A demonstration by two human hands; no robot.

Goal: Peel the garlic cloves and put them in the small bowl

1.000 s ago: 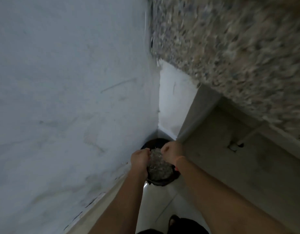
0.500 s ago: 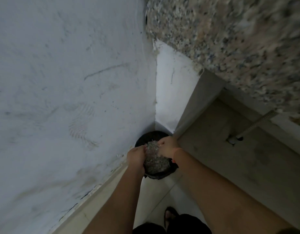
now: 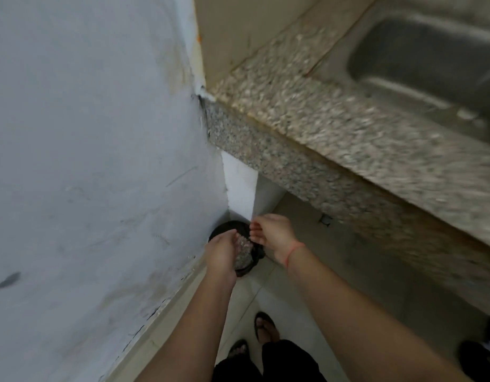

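Left hand [image 3: 221,255] and right hand [image 3: 275,234], fingers loose and empty, hover above the bin [image 3: 223,228] of peels [image 3: 242,252], wall [image 3: 100,161] just left of the fingers, counter [image 3: 321,128] beyond them.

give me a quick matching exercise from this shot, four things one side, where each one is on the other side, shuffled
Things
1. black bin
2. steel sink
3. red string
4. sandals

Places
A. tied round the right wrist
B. on the floor, in the corner by the wall
C. set into the granite counter, upper right
D. worn on the feet, near the bottom edge of the view

Pairs: 1-B, 2-C, 3-A, 4-D
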